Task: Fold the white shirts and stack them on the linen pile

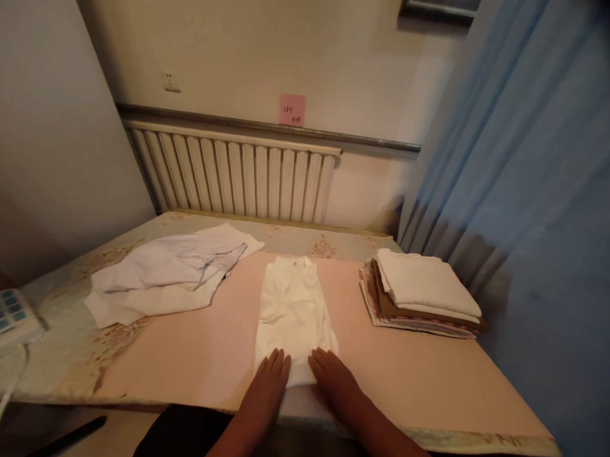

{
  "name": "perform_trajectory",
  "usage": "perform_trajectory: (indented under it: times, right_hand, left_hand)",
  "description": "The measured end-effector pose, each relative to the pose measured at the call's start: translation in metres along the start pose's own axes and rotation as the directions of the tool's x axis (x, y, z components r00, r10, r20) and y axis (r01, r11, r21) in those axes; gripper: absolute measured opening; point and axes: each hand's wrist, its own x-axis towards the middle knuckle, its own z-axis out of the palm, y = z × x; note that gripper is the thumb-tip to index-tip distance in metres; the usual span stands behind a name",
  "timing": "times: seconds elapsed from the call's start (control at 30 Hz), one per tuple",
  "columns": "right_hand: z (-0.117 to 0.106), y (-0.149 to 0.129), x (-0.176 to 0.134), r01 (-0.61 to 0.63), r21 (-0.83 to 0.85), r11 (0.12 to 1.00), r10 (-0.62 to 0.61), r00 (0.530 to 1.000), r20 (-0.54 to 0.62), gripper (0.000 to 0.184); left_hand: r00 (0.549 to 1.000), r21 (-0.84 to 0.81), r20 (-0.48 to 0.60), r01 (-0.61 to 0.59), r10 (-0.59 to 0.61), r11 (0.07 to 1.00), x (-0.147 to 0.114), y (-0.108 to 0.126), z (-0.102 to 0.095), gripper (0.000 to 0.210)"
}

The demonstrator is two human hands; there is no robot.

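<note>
A white shirt (294, 309), its sides folded in to a long narrow shape, lies on the pink mat (199, 352) with its collar toward the wall. My left hand (271, 376) rests flat on the shirt's near left corner, fingers stretched out. On the near right corner lies my right hand (335, 375), also flat with fingers extended. Both palms face down and neither hand grips the cloth. Part of the shirt's near edge is hidden under the hands.
Loose white garments (161, 270) lie in a heap at left. A stack of folded clothes (427, 287) sits at right, near a blue curtain (549, 213). A white power strip (10, 319) with a cable is at far left. Behind the table stands a radiator (238, 174).
</note>
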Motion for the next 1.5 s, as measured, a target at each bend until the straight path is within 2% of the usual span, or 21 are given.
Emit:
perform_trajectory:
  times: [0.17,0.33,0.4,0.57,0.67,0.77,0.83,0.9,1.0,1.07,1.1,1.23,1.5]
  right_hand:
    - [0.006,0.000,-0.035,0.022,-0.023,1.000,-0.022,1.000,-0.016,0.046]
    - [-0.009,-0.002,-0.054,0.007,0.097,0.995,-0.009,1.000,0.026,0.050]
    - [-0.015,-0.004,-0.045,-0.014,0.128,0.992,0.015,1.000,-0.006,0.052]
    - [-0.012,-0.019,0.012,-0.098,0.092,0.991,0.117,0.967,-0.225,0.051]
    - [-0.001,-0.026,0.035,-0.052,0.059,0.997,0.065,0.964,-0.259,0.052]
    - [0.007,-0.028,0.038,-0.067,0.060,0.996,0.080,0.962,-0.260,0.052]
    - [0.008,-0.028,0.036,-0.094,0.068,0.993,0.108,0.963,-0.246,0.051]
    - [0.005,-0.028,0.034,-0.107,0.074,0.991,0.121,0.969,-0.217,0.050]
    - [-0.001,-0.030,0.034,-0.123,0.087,0.989,0.137,0.974,-0.180,0.048]
    - [-0.004,-0.031,0.035,-0.132,0.095,0.987,0.147,0.975,-0.170,0.048]
    - [-0.005,-0.032,0.036,-0.136,0.098,0.986,0.151,0.974,-0.167,0.048]
    - [-0.006,-0.032,0.037,-0.150,0.108,0.983,0.166,0.973,-0.157,0.048]
    - [-0.013,-0.032,0.038,-0.157,0.107,0.982,0.172,0.974,-0.145,0.046]
  left_hand:
    - [0.999,0.031,0.041,0.006,-0.007,1.000,-0.021,0.025,-0.001,0.062]
    - [0.999,-0.098,0.016,0.029,-0.028,0.995,-0.034,0.035,-0.016,0.071]
    - [0.999,-0.156,-0.012,0.046,-0.049,0.987,-0.035,0.035,-0.022,0.070]
    - [0.995,-0.202,-0.074,0.054,-0.070,0.978,-0.030,0.035,-0.018,0.054]
    - [0.988,-0.212,-0.135,0.041,-0.071,0.976,-0.028,0.032,-0.007,0.048]
    - [0.972,-0.281,-0.202,0.063,-0.123,0.958,-0.029,0.023,-0.001,0.040]
    - [0.948,-0.363,-0.210,0.152,-0.240,0.919,-0.025,0.012,-0.005,0.037]
    - [0.906,-0.447,-0.167,0.281,-0.388,0.849,-0.017,-0.003,-0.017,0.033]
    - [0.818,-0.529,-0.034,0.472,-0.574,0.705,0.004,-0.025,-0.039,0.026]
    - [0.768,-0.532,0.063,0.566,-0.637,0.630,0.019,-0.037,-0.049,0.019]
    - [0.759,-0.530,0.089,0.584,-0.645,0.615,0.025,-0.041,-0.052,0.017]
    - [0.783,-0.511,0.087,0.565,-0.615,0.648,0.040,-0.048,-0.049,0.014]
    - [0.874,-0.338,0.024,0.463,-0.485,0.819,0.049,-0.053,-0.038,0.017]
